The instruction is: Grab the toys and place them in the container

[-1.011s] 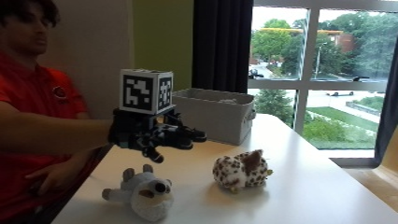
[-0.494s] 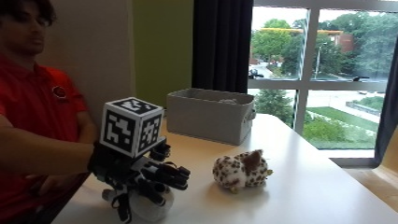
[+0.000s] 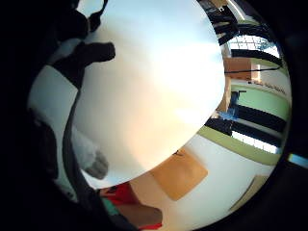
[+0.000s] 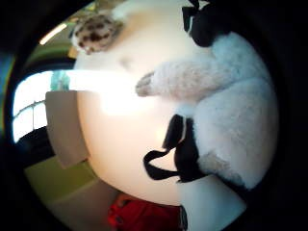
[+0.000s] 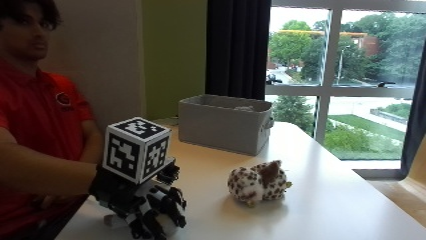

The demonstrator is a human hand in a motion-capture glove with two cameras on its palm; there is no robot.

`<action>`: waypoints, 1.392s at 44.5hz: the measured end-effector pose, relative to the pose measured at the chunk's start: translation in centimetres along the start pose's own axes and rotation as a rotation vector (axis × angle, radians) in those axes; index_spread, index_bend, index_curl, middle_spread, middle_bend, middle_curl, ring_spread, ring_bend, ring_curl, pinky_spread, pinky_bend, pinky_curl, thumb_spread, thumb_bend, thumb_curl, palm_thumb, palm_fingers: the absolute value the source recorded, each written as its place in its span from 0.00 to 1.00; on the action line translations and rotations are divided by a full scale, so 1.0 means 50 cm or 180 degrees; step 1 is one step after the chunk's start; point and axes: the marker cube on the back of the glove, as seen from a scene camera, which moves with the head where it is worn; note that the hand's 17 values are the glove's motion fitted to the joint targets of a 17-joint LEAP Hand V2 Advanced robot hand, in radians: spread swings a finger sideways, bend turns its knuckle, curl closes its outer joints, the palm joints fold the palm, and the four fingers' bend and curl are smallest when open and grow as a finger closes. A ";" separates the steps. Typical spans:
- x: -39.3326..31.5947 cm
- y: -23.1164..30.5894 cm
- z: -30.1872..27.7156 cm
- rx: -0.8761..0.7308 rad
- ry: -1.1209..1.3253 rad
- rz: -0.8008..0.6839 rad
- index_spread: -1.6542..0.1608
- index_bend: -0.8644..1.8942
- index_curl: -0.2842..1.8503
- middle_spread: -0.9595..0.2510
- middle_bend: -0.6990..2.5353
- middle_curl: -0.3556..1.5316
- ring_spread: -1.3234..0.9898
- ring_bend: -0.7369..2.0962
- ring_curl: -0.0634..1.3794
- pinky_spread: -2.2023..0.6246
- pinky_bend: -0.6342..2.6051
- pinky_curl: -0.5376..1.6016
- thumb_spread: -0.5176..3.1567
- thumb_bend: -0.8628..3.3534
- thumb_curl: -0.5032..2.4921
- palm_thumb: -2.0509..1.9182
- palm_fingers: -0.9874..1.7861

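Outside view: camera at table height off the near end, facing the windows along the white table [image 5: 333,200], person at its left edge. Thumb-side palm view sits close against a white plush toy [image 4: 240,120]; both it and the outside view share the spotted plush toy [image 5: 258,182] and grey container [image 5: 225,123]. Little-finger-side palm view looks across bare tabletop to the floor beyond.

On the table [image 5: 346,200]: container [image 5: 223,122] at the back — spotted toy [image 5: 258,182] before it.
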 end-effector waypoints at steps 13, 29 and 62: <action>-0.030 -0.018 -0.010 0.0597 0.0512 -0.0095 0.68 0.44 0.32 0.56 0.31 0.32 0.43 0.54 0.26 0.64 0.53 0.40 0.46 0.25 0.33 0.64 0.68; -0.072 -0.034 -0.058 0.0802 0.0227 -0.0264 0.69 0.53 0.42 0.46 0.42 0.42 0.38 0.59 0.33 0.63 0.48 0.41 0.35 0.25 0.40 0.67 0.79; -0.635 0.039 -0.391 0.1214 -0.0114 -0.1543 0.70 0.55 0.53 0.44 0.44 0.49 0.38 0.62 0.37 0.62 0.49 0.44 0.26 0.24 0.49 0.67 0.75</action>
